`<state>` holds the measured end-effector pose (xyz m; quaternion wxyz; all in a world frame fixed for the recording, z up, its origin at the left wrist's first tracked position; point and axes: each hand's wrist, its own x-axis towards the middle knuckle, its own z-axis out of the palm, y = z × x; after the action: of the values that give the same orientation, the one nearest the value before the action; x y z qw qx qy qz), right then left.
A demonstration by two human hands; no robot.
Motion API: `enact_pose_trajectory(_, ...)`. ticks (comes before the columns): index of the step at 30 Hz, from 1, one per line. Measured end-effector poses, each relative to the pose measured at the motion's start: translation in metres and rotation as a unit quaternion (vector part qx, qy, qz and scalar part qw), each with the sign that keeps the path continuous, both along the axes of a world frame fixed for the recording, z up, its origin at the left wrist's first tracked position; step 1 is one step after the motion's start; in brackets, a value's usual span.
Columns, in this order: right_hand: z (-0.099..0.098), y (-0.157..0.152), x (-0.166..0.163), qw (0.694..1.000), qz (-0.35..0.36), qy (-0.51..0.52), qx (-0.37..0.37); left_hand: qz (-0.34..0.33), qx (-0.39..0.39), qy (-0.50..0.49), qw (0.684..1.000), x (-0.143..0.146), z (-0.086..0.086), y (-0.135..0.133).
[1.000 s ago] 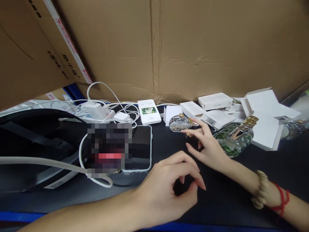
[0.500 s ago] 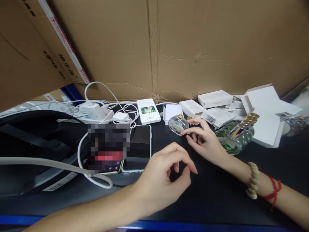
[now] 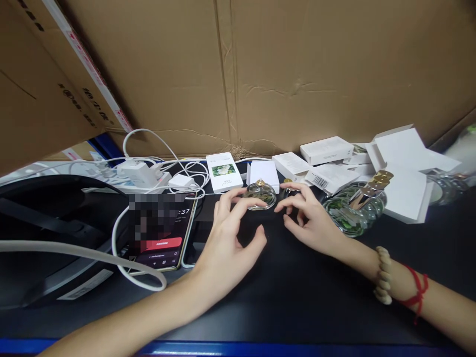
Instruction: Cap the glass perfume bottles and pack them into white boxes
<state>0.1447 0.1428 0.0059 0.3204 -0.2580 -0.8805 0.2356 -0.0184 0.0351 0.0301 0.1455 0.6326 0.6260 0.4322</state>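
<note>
Bottle [image 3: 261, 190], left hand [image 3: 227, 233] now alongside

Lighting's soft and kinda dim, can't tell the source. Cardboard [image 3: 297, 59] goes murky toward 2 o'clock, white boxes [image 3: 327, 150] near 3 look brightest, gold caps [image 3: 380, 180] there catch glints. Far 3 o'clock edge is smeary tbh, and mosaic blocks hide part of the phone [image 3: 171, 233] at 8.

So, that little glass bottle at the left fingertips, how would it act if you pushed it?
The glass bottle looks smooth and shiny, so it may be slippery to a fingertip grip. Being glass, it's probably stiff but could chip if knocked over. Its rounded sides suggest it might rock or tip under a push.
</note>
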Motion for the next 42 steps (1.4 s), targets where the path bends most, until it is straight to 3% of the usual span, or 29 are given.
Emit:
enact_pose_trajectory(4,0.001,0.001,0.000,0.998,0.028,-0.038,-0.033,-0.016,-0.035,-0.001,0.999,-0.002,0.000,0.001)
enact_pose_trajectory(8,0.001,0.000,0.000,0.999,0.032,-0.009,-0.023,-0.048,-0.069,0.006,0.996,0.000,-0.007,0.004)
enact_pose_trajectory(15,0.002,0.001,0.004,0.993,0.103,0.051,0.026,-0.048,-0.013,0.038,0.998,0.004,-0.010,0.002)
enact_pose_trajectory(17,0.003,0.002,0.004,0.994,0.082,0.055,0.051,-0.043,0.002,0.033,0.999,0.004,-0.008,0.001)
enact_pose_trajectory(20,0.002,0.004,0.003,0.994,-0.006,0.069,0.083,-0.041,0.028,0.025,0.998,0.005,-0.005,0.000)
enact_pose_trajectory(24,-0.002,0.007,0.002,0.992,-0.097,0.020,0.074,-0.037,0.040,0.004,0.998,0.005,-0.009,0.001)
enact_pose_trajectory(27,-0.004,0.007,0.003,0.991,-0.101,-0.048,0.071,-0.059,0.013,0.007,0.998,0.004,-0.013,0.003)
enact_pose_trajectory(32,-0.002,0.004,0.005,0.981,-0.115,-0.093,0.127,-0.056,-0.001,-0.001,0.998,0.002,-0.012,0.005)
enact_pose_trajectory(35,0.001,0.002,0.005,0.972,-0.132,-0.113,0.158,-0.058,-0.014,-0.032,0.998,0.003,-0.008,0.005)
enact_pose_trajectory(42,-0.008,0.011,0.009,0.971,-0.096,-0.121,0.182,-0.098,-0.082,-0.124,0.984,0.006,-0.008,0.003)
